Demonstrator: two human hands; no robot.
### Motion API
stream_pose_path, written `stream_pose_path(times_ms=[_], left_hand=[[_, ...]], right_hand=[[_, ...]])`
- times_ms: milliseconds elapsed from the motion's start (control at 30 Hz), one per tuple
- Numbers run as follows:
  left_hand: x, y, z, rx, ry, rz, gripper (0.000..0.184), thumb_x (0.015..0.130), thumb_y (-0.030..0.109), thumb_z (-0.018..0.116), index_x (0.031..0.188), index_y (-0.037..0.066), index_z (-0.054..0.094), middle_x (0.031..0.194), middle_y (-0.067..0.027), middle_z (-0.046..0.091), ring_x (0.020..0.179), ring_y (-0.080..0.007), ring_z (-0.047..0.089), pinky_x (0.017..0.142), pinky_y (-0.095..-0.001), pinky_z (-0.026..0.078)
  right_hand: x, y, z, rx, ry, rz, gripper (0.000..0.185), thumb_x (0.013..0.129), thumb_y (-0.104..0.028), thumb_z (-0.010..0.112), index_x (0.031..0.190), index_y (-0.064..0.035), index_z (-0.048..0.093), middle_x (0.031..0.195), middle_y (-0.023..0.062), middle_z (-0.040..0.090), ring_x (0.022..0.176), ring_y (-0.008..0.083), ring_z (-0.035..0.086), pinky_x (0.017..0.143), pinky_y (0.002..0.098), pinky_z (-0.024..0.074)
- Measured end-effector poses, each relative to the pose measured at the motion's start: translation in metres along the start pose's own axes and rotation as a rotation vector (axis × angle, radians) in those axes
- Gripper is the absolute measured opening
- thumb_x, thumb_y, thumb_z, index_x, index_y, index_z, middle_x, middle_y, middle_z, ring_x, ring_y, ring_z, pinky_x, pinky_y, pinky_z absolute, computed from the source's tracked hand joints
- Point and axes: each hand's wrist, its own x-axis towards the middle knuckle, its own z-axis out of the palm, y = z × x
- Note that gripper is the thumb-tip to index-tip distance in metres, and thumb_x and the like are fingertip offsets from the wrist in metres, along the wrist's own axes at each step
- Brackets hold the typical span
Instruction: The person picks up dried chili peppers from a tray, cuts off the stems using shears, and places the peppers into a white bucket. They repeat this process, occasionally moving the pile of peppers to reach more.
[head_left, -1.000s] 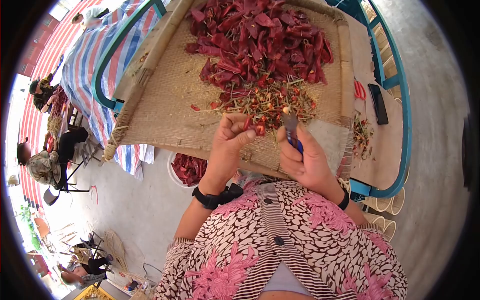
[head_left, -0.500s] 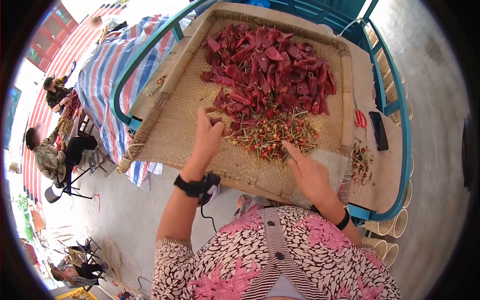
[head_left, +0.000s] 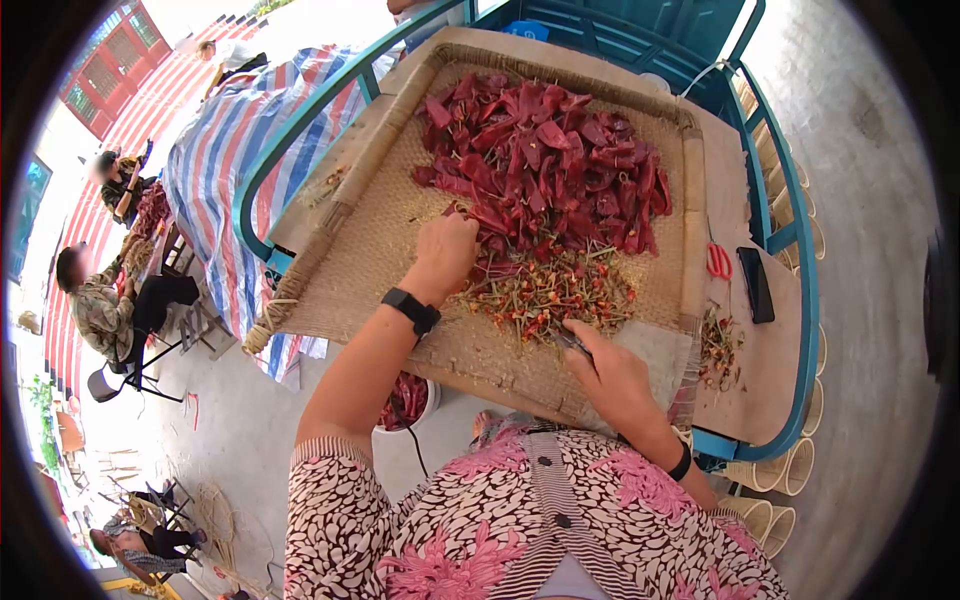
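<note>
My left hand (head_left: 447, 255), a black watch on its wrist, is closed at the left edge of a heap of dried red chili peppers (head_left: 560, 150). A bit of red pepper shows by its fingertips; the rest of the grip is hidden. My right hand (head_left: 612, 378) is closed around a small dark metal tool (head_left: 574, 342), whose kind I cannot make out. Its tip points at a scatter of cut pepper stems (head_left: 550, 290) in front of the heap. Heap and stems both lie on a woven tray (head_left: 370, 250) with a raised rim.
Red-handled scissors (head_left: 718, 260) and a black phone (head_left: 757, 285) lie on the board right of the tray, near more stem scraps (head_left: 720, 345). Blue-green rails (head_left: 800, 330) surround the board. A white bucket (head_left: 431, 408) of peppers stands below. Several people sit at the left.
My left hand has moved up and right to the heap's edge, its fingers now closed. My right hand has drawn slightly back, and the dark tool shows. The bucket of peppers is now visible.
</note>
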Motion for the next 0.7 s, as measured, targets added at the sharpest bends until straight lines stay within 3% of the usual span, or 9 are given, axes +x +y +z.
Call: stream_pose_path(times_ms=[167,267,367,467,567,700], left_hand=[[-0.008,-0.011,0.006,-0.035,0.211,0.131,0.017,0.072,0.012,0.071,0.08,0.001,0.06,0.076,-0.0137,0.057,0.077,-0.0344,0.061,0.068,-0.0421,0.051],[-0.019,-0.005,-0.015,-0.203,0.227,-0.01,0.025,0.073,0.022,0.075,0.081,0.003,0.06,0.08,-0.0117,0.057,0.073,-0.0289,0.061,0.063,-0.0383,0.049],[-0.029,0.001,-0.053,-0.985,-0.232,-0.411,0.024,0.08,0.02,0.073,0.092,0.005,0.059,0.087,-0.0098,0.059,0.068,-0.0196,0.059,0.06,-0.0307,0.048],[-0.056,0.018,-0.06,-1.706,-0.212,-0.533,0.027,0.087,0.018,0.069,0.105,0.008,0.054,0.091,-0.008,0.06,0.065,-0.0124,0.055,0.059,-0.0247,0.045],[-0.08,0.049,-0.091,-1.927,-0.179,-0.558,0.028,0.089,0.016,0.067,0.11,0.009,0.05,0.093,-0.0075,0.061,0.062,-0.0111,0.054,0.057,-0.0233,0.044],[-0.094,0.056,-0.08,-2.18,-0.157,-0.609,0.018,0.092,0.018,0.064,0.104,0.012,0.052,0.092,-0.0035,0.061,0.06,-0.0098,0.052,0.052,-0.0218,0.039]], right_hand=[[0.0,-0.004,-0.005,0.033,0.042,0.018,0.04,0.092,-0.027,0.054,0.128,-0.0116,0.053,0.094,0.0169,0.066,0.083,0.0351,0.064,0.07,0.0427,0.0484],[0.003,-0.004,-0.004,0.064,0.08,-0.031,0.041,0.092,-0.026,0.054,0.129,-0.0103,0.053,0.097,0.0168,0.066,0.083,0.0333,0.065,0.071,0.0404,0.049],[0.004,-0.007,-0.005,0.128,0.098,-0.095,0.042,0.092,-0.025,0.055,0.13,-0.0091,0.052,0.102,0.017,0.066,0.082,0.0314,0.065,0.071,0.0386,0.0496],[0.004,-0.017,-0.003,0.187,0.117,-0.164,0.042,0.091,-0.024,0.058,0.13,-0.0084,0.053,0.105,0.0176,0.065,0.081,0.0297,0.065,0.071,0.0372,0.0501],[0.006,-0.028,0.001,0.253,0.166,-0.248,0.042,0.09,-0.022,0.06,0.129,-0.0078,0.053,0.106,0.0178,0.065,0.078,0.0278,0.065,0.069,0.0356,0.0505],[0.004,-0.037,0.002,0.249,0.156,-0.31,0.044,0.089,-0.022,0.063,0.129,-0.0078,0.053,0.104,0.017,0.066,0.074,0.0256,0.066,0.066,0.0337,0.0509]])
